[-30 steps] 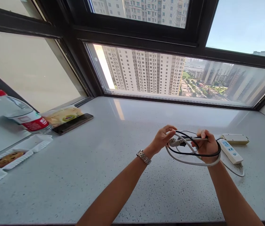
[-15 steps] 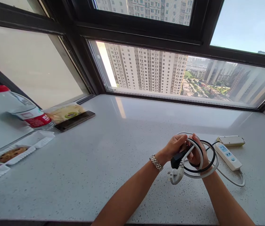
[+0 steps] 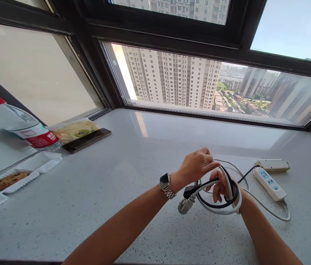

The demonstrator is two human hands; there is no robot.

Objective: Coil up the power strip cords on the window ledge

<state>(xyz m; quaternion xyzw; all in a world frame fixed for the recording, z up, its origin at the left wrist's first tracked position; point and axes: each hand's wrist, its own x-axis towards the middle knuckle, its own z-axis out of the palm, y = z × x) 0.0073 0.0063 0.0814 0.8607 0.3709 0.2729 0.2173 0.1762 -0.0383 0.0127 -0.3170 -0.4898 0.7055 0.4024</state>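
A loose coil of a white power cable (image 3: pixel 218 212) and a black power cable (image 3: pixel 213 205) hangs around my right hand (image 3: pixel 221 186). The fingers of that hand are curled, with the cables running over them and past the wrist. My left hand (image 3: pixel 195 167), wearing a watch on the wrist, pinches the white cable at the top of the coil. A white plug (image 3: pixel 185 206) and a black plug (image 3: pixel 190 191) dangle at the coil's left side. On the right lies a white power strip (image 3: pixel 270 184), its cord leading back toward my hands.
Behind the strip lies a cream-coloured box (image 3: pixel 273 165) with a dark cord. At the left stand a red-capped bottle (image 3: pixel 41 138), a tissue pack (image 3: pixel 75 130), a phone (image 3: pixel 87 140) and a plastic tray (image 3: pixel 46 162) with cookies. Windows border the speckled countertop (image 3: pixel 111 176).
My left hand has moved left and up, away from my right hand, and turned so the watch face shows. The coil and both plugs have shifted left.
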